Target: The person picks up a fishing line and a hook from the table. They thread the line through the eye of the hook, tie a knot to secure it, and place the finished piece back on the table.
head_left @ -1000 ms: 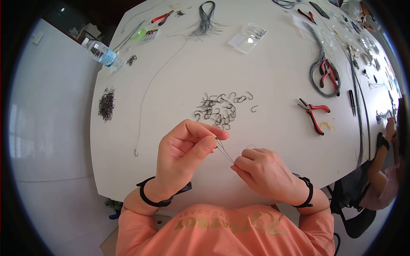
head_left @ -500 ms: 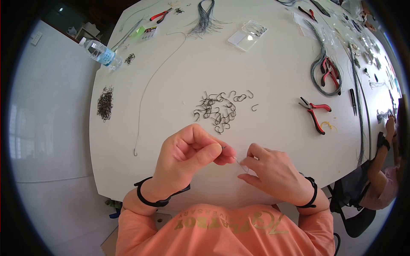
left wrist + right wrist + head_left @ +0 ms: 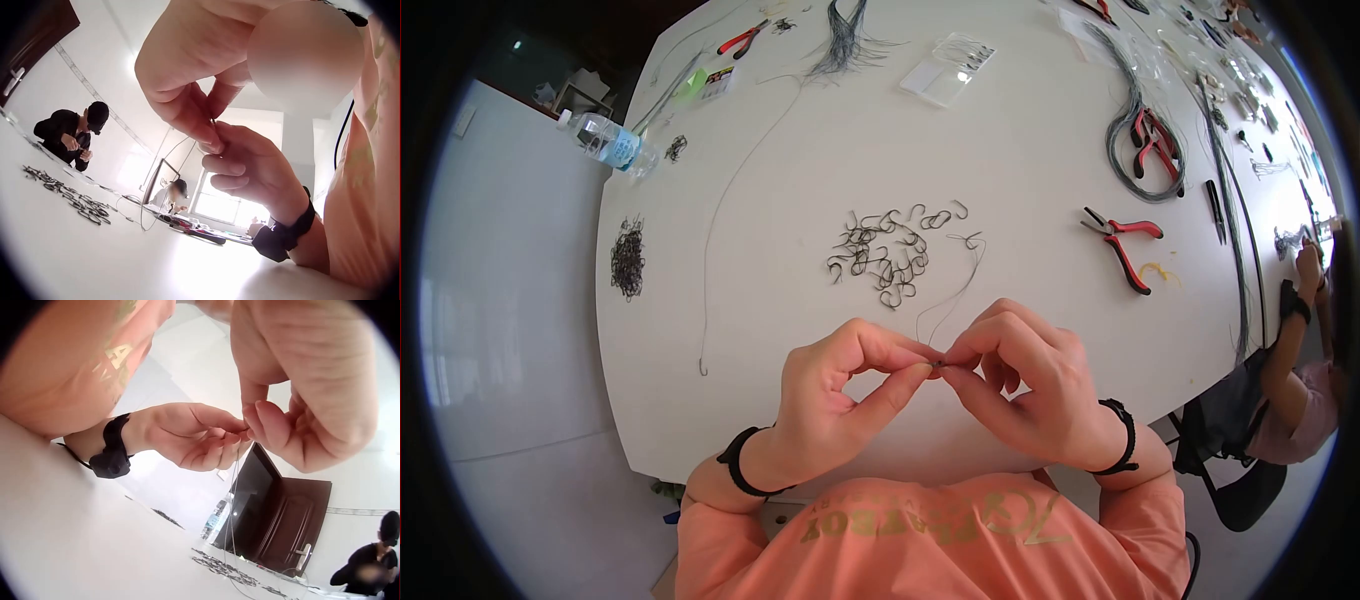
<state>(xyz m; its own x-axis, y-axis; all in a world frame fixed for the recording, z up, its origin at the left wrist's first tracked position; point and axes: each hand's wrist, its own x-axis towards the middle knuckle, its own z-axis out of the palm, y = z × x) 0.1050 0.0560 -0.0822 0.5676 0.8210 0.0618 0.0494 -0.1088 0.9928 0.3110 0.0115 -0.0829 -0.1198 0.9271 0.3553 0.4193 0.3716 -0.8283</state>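
1. Together, my left hand [image 3: 808, 400] and right hand [image 3: 1050, 395] pinch a tiny dark piece [image 3: 938, 364], mostly hidden, between their fingertips.
2. A thin grey line [image 3: 975, 268] loops from my fingertips toward curved dark metal hooks [image 3: 887, 252] on the white tabletop [image 3: 770, 280].
3. Red-and-black-handled pliers [image 3: 1127, 262] lie open at right.

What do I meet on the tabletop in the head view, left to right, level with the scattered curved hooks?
Tight dark pile → long thin line → scattered curved hooks → open red-handled pliers → slim black tool → long dark strands.
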